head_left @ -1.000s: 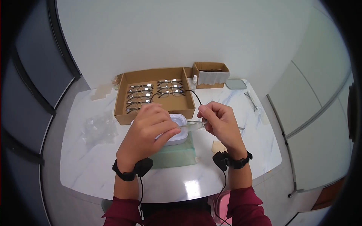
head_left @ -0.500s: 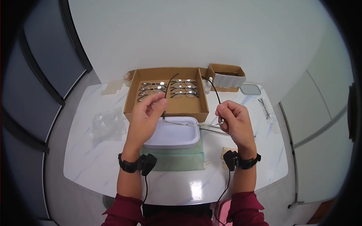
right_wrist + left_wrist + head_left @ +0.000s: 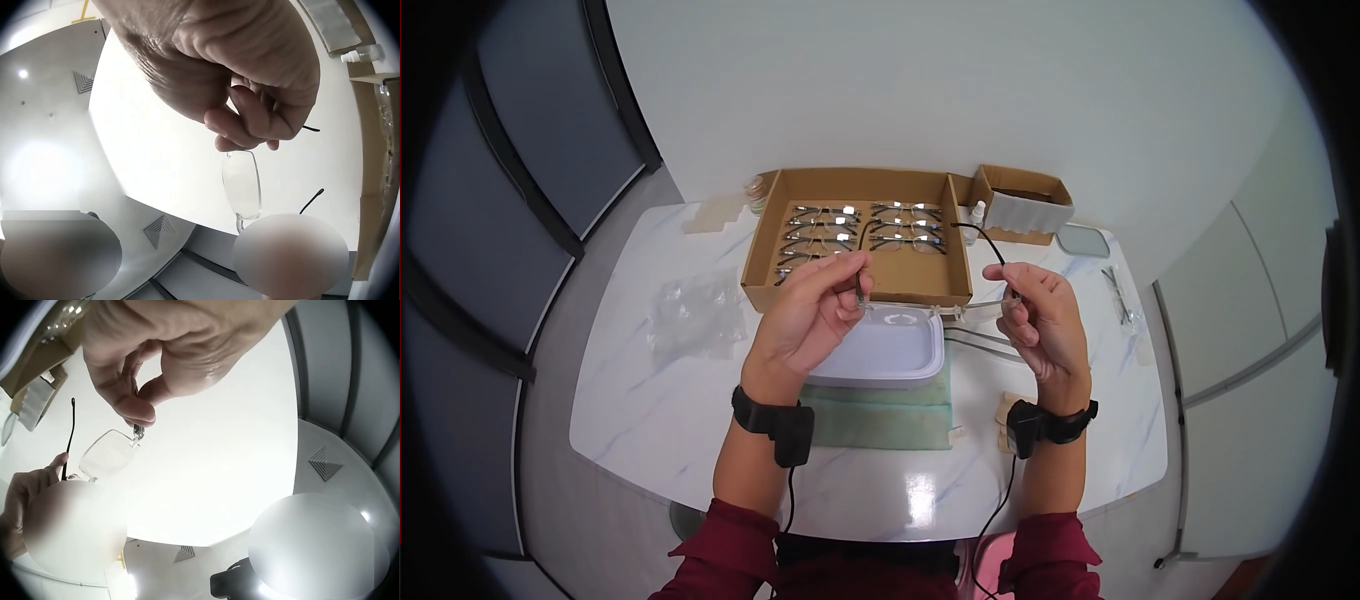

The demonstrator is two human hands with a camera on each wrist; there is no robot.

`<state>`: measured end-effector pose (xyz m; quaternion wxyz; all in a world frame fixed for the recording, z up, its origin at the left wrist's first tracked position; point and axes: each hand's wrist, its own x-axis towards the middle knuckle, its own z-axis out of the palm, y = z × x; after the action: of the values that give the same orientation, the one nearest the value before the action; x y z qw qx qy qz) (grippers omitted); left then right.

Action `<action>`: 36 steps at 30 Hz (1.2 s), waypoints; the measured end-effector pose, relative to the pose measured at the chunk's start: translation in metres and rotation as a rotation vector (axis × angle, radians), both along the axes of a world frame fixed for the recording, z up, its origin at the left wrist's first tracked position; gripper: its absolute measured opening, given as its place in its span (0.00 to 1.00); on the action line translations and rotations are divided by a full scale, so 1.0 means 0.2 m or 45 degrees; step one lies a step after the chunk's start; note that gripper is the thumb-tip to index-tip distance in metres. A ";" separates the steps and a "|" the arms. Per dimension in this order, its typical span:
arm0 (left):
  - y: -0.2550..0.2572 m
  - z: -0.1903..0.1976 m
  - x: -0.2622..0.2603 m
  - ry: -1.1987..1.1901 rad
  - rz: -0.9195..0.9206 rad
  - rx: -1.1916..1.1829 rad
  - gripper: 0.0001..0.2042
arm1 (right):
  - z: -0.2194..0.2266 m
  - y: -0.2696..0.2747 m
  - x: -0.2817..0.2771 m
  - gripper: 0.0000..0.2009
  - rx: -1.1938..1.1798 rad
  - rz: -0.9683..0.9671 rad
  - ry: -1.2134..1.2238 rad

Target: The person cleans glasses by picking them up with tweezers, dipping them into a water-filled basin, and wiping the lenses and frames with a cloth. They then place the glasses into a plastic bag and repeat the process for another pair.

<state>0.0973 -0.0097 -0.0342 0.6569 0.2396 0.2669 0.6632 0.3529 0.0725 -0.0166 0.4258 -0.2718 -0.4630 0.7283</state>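
Note:
A pair of eyeglasses (image 3: 945, 312) with clear lenses and dark temple tips is held up in front of me over a white plastic tub (image 3: 900, 375). My left hand (image 3: 815, 310) pinches it at the left hinge between thumb and fingers. At the other hinge, my right hand (image 3: 1048, 318) grips the frame with curled fingers. Both temples point away from me. One lens (image 3: 107, 453) hangs just below the left fingertips in the left wrist view. The right wrist view shows a lens (image 3: 242, 184) under the right fingers.
A cardboard box (image 3: 910, 292) behind the tub holds several eyeglasses in two columns. Under the tub lies a green cloth (image 3: 880, 428). Crumpled clear plastic (image 3: 695, 315) is at left. A smaller box (image 3: 1025, 215), a small bottle (image 3: 975, 218) and a grey tray (image 3: 1083, 240) stand back right.
The left hand has moved from over the lenses out to the left hinge and now pinches there. The eyeglasses have turned to face me more squarely and are raised a little.

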 end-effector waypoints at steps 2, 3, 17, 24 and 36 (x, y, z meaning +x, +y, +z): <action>0.01 -0.01 -0.01 -0.044 -0.012 -0.013 0.10 | 0.00 0.00 0.00 0.11 0.003 0.006 0.011; 0.02 -0.02 -0.01 -0.040 -0.009 -0.011 0.11 | 0.00 0.00 -0.01 0.12 -0.003 0.018 0.019; 0.03 -0.02 -0.02 -0.209 0.040 -0.018 0.15 | 0.00 -0.02 -0.03 0.16 -0.108 0.042 0.117; 0.02 -0.01 0.00 -0.200 0.081 0.015 0.17 | 0.00 -0.02 -0.04 0.18 -0.131 0.024 0.115; 0.01 0.00 0.01 -0.236 0.128 0.063 0.19 | -0.01 -0.02 -0.04 0.19 -0.140 -0.004 0.098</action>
<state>0.0991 -0.0069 -0.0343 0.6384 0.1797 0.2003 0.7211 0.3443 0.0685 -0.0193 0.4290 -0.2672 -0.4052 0.7618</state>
